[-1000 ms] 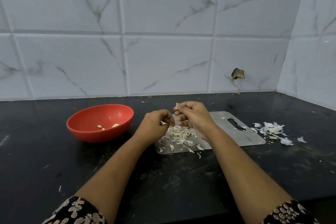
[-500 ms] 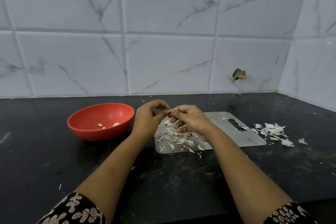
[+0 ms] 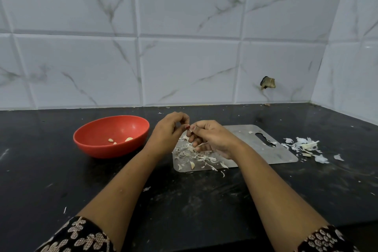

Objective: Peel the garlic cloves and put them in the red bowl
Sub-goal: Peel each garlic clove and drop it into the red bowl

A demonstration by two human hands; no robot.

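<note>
Garlic clove (image 3: 189, 130) pinched from both sides — left hand (image 3: 165, 135) and right hand (image 3: 212, 139) have met above the board (image 3: 286, 154) — so peeling is underway.

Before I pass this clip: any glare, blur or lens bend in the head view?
Head view: soft, even light, only faint sheen on the counter. Head view: the wide lens bows the seams of the wall tiles. Head view: left hand and right hand are sharp, but the garlic clove pinched between them is barely resolvable.

I'm watching the red bowl (image 3: 96, 150) sitting upright, three peeled garlic cloves (image 3: 128, 139) lying inside; another garlic clove (image 3: 188, 128) is being pinched between the left hand (image 3: 167, 132) and the right hand (image 3: 213, 137).
</note>
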